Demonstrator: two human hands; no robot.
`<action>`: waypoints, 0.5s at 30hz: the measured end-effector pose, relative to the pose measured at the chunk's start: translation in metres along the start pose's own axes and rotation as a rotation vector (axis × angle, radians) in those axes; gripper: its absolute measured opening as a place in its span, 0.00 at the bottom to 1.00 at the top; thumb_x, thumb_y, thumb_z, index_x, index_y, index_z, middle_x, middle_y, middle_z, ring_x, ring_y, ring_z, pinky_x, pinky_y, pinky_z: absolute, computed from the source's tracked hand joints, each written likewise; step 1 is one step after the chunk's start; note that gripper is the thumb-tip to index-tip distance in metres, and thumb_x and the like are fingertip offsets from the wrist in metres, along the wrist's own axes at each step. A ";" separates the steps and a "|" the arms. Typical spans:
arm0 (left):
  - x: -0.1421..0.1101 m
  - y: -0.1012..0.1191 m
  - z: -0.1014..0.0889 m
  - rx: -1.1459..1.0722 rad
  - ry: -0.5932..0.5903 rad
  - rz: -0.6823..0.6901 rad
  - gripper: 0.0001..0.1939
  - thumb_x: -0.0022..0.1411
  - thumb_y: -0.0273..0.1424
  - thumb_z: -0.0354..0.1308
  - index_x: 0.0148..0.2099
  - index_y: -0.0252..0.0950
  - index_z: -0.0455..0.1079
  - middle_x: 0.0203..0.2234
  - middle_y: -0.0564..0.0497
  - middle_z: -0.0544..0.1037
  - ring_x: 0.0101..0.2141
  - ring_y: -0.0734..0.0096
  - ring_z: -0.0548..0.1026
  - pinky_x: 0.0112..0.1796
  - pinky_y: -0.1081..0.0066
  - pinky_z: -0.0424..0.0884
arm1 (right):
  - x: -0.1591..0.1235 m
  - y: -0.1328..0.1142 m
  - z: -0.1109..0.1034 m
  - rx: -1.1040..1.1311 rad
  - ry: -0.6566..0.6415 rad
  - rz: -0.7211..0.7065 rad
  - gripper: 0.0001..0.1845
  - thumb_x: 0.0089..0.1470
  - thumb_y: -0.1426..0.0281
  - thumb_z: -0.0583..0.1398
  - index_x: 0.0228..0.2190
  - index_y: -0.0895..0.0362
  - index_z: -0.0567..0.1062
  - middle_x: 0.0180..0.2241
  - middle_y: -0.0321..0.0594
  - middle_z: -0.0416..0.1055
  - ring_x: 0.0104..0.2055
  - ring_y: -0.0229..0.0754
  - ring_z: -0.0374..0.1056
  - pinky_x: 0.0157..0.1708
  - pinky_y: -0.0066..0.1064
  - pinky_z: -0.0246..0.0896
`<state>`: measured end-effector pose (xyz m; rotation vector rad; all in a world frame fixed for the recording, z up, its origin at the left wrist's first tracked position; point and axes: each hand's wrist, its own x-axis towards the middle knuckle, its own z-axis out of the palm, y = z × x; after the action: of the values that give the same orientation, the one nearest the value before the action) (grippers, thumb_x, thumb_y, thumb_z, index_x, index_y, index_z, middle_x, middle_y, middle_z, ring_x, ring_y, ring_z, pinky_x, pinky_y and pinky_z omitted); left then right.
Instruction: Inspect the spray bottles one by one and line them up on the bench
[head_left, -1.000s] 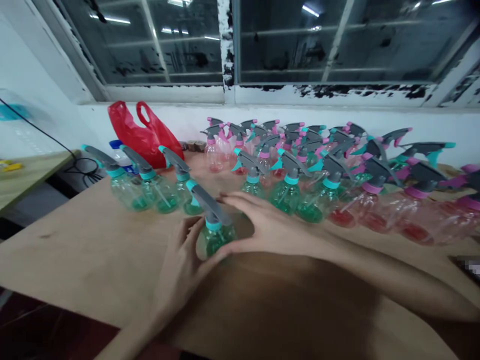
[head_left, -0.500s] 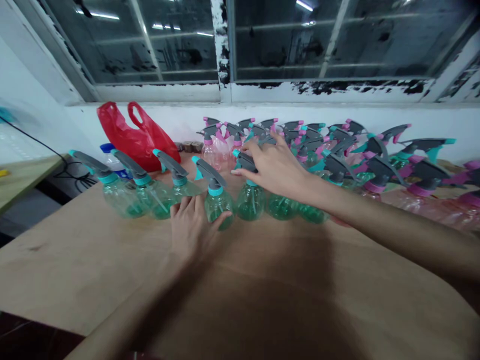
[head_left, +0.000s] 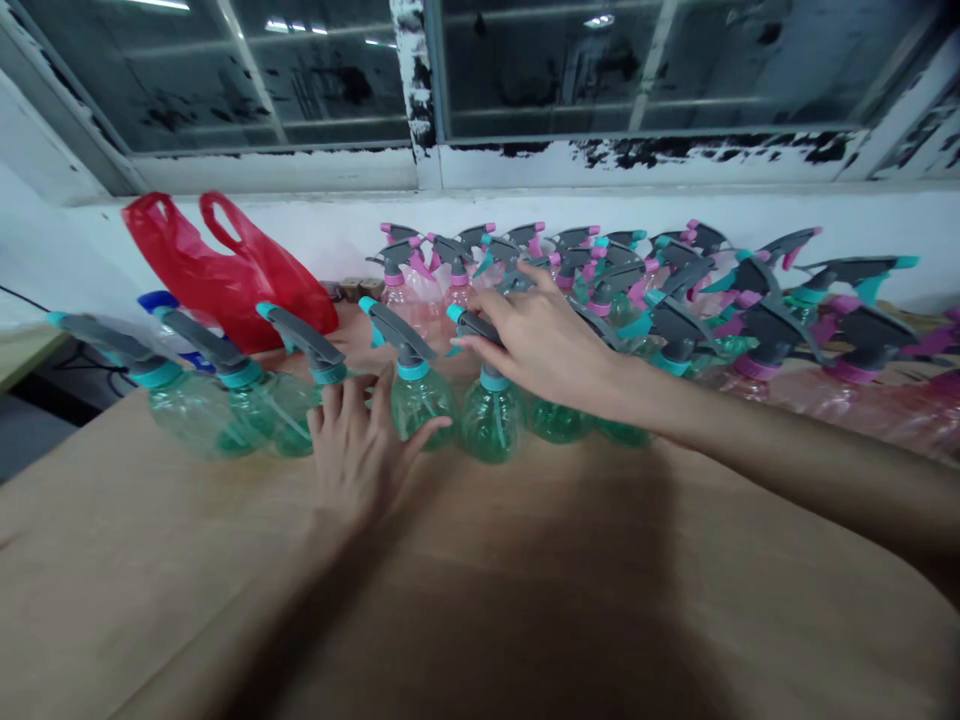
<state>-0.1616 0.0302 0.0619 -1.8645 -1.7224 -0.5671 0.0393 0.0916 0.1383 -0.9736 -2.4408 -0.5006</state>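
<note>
The left grip (head_left: 358, 450) and right grip (head_left: 551, 345) are bare, slim-fingered, on slender, bare forearms (head_left: 765, 462).

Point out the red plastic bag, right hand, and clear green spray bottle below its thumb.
Red plastic bag (head_left: 247, 285), head view: front side.
Right hand (head_left: 551, 340), head view: its back.
Clear green spray bottle (head_left: 491, 425), head view: rounded lower body.

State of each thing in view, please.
Left hand: open and spread
Right hand: over a sprayer head, grip unclear
Green spray bottles: upright, sprayer heads fitted
Pink spray bottles: upright, sprayer heads fitted
Red bag: standing, handles up
Blue-capped bottle: capped, partly hidden
Window frame: peeling
</note>
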 end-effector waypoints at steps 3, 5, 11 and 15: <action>-0.010 0.000 -0.009 -0.045 0.023 -0.029 0.40 0.60 0.55 0.54 0.64 0.34 0.57 0.47 0.36 0.69 0.47 0.39 0.67 0.43 0.48 0.65 | -0.012 -0.006 -0.008 0.012 0.012 -0.023 0.22 0.62 0.63 0.50 0.47 0.68 0.69 0.30 0.48 0.76 0.34 0.52 0.73 0.58 0.51 0.45; -0.022 0.003 -0.017 -0.129 0.059 -0.003 0.38 0.62 0.53 0.53 0.66 0.36 0.53 0.48 0.38 0.67 0.48 0.41 0.66 0.45 0.47 0.64 | -0.024 -0.010 -0.015 0.038 0.038 -0.039 0.21 0.62 0.64 0.51 0.47 0.68 0.69 0.30 0.48 0.76 0.34 0.51 0.73 0.59 0.49 0.44; -0.060 0.044 -0.037 -0.638 -0.207 0.177 0.37 0.63 0.48 0.54 0.67 0.44 0.44 0.55 0.43 0.61 0.53 0.49 0.65 0.48 0.52 0.67 | -0.061 -0.020 -0.040 0.201 0.041 -0.032 0.14 0.60 0.71 0.53 0.44 0.66 0.69 0.30 0.42 0.76 0.34 0.45 0.72 0.58 0.46 0.48; -0.070 0.088 -0.036 -0.825 -0.435 0.136 0.42 0.60 0.46 0.59 0.67 0.41 0.40 0.57 0.38 0.61 0.55 0.42 0.64 0.48 0.45 0.66 | -0.085 -0.022 -0.062 0.281 -0.021 0.012 0.11 0.60 0.70 0.53 0.39 0.65 0.70 0.30 0.43 0.75 0.33 0.43 0.70 0.56 0.43 0.51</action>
<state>-0.0794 -0.0499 0.0366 -2.8257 -1.7350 -0.9748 0.0956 -0.0001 0.1399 -0.8773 -2.4374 -0.1368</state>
